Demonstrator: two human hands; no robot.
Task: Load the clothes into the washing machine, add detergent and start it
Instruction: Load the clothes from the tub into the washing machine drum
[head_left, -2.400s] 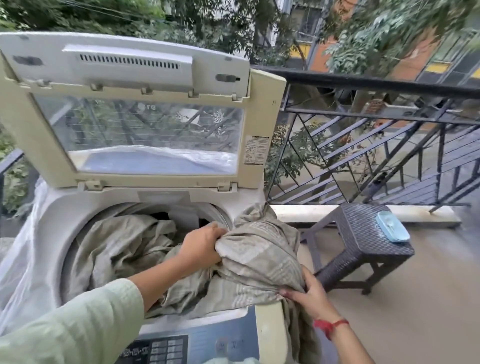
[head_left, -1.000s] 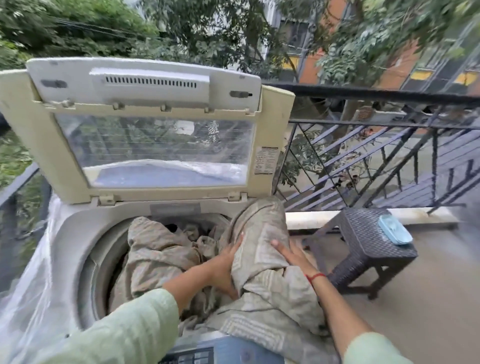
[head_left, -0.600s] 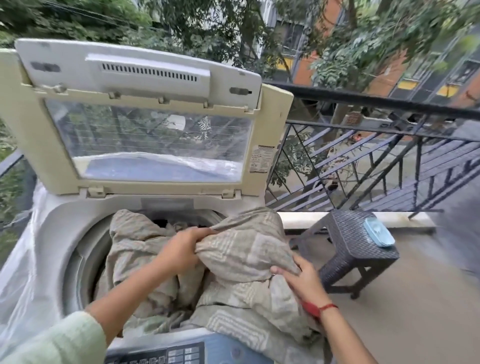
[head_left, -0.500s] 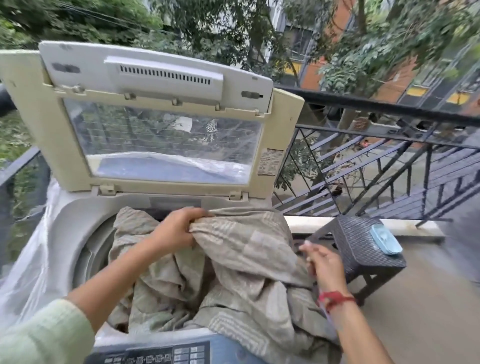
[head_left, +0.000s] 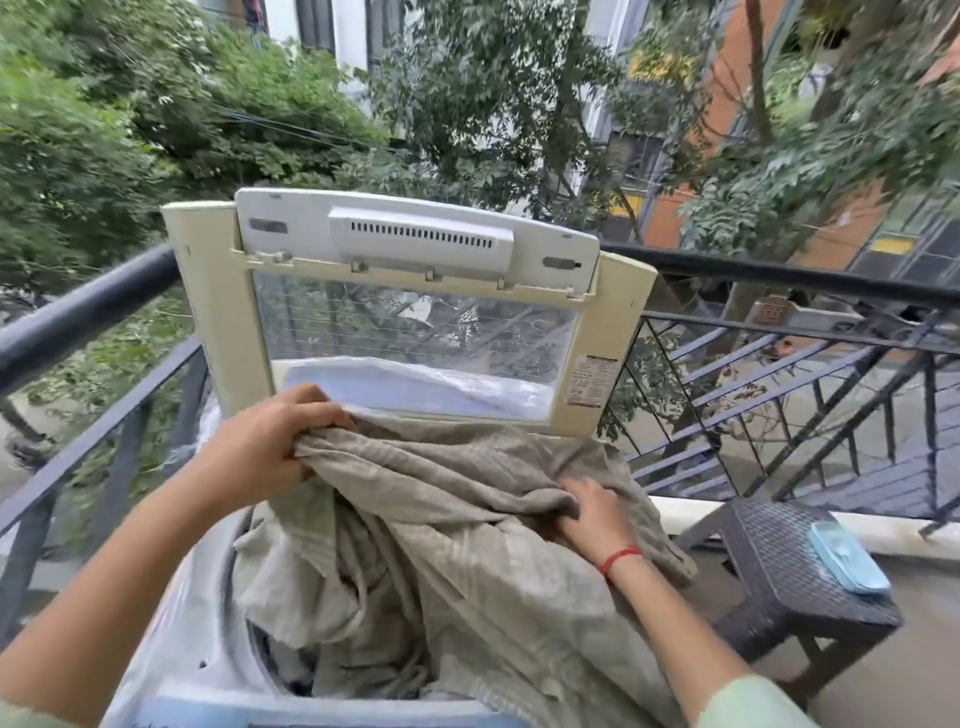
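A large grey-beige patterned cloth (head_left: 447, 545) is lifted above the tub of the top-loading washing machine (head_left: 208, 649), whose lid (head_left: 410, 312) stands upright. My left hand (head_left: 265, 447) grips the cloth's upper left edge, raised in front of the lid. My right hand (head_left: 592, 512) clutches a fold on the cloth's right side. The cloth hangs into the tub and over the machine's front right. Darker laundry shows low in the tub. No detergent is visible.
A dark wicker stool (head_left: 795, 582) stands to the right with a light blue flat container (head_left: 844, 556) on it. A black metal balcony railing (head_left: 779, 332) runs behind and to the left of the machine. Trees and buildings lie beyond.
Both hands have lifted the cloth higher; my left hand rose from the tub rim to the lid's lower edge. The camera tilted up, so the control panel dropped out of view.
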